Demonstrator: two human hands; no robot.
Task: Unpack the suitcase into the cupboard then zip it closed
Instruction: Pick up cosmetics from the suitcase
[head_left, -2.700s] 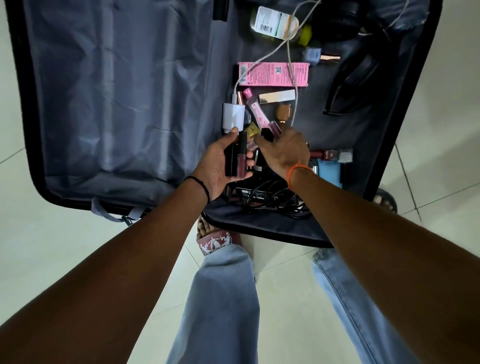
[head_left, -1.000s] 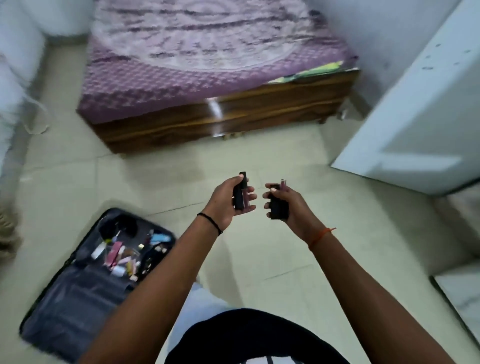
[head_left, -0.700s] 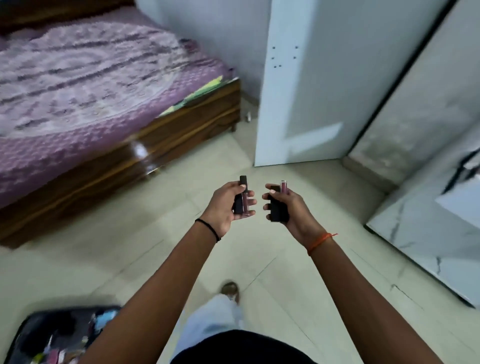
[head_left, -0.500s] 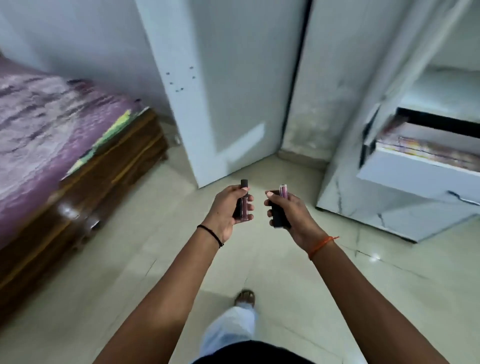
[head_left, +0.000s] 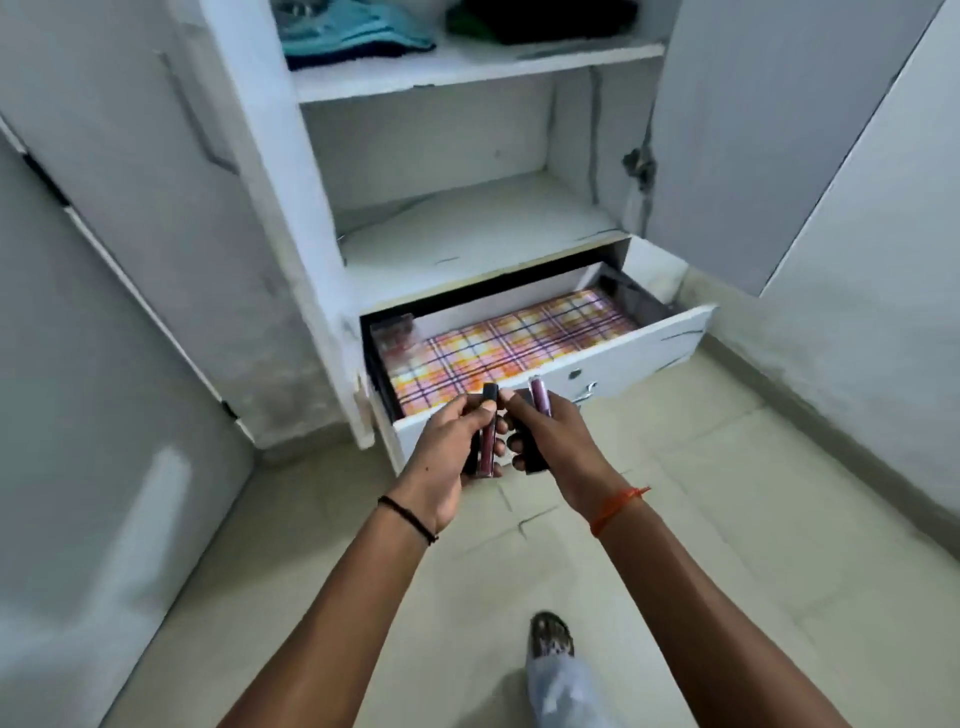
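I stand in front of a white cupboard (head_left: 291, 218) with its doors open. Its bottom drawer (head_left: 623, 353) is pulled out and lined with an orange and purple checked sheet (head_left: 498, 348). My left hand (head_left: 447, 447) grips a dark lip gloss tube (head_left: 487, 441) with a black cap. My right hand (head_left: 556, 441) holds a pink-capped tube (head_left: 537, 395) together with a black case (head_left: 532, 460). Both hands hover just in front of the drawer's front edge. The suitcase is out of view.
Folded teal and dark clothes (head_left: 353, 31) lie on the upper shelf; the middle shelf (head_left: 467, 234) is bare. A small clear box (head_left: 395, 332) sits in the drawer's back left corner. Open doors flank me left (head_left: 104, 364) and right (head_left: 831, 182). My foot (head_left: 550, 636) is on the tiled floor.
I have turned away from the suitcase and the bed and walked to the cupboard. The open drawer has come into view right ahead. Both hands still hold the same cosmetics.
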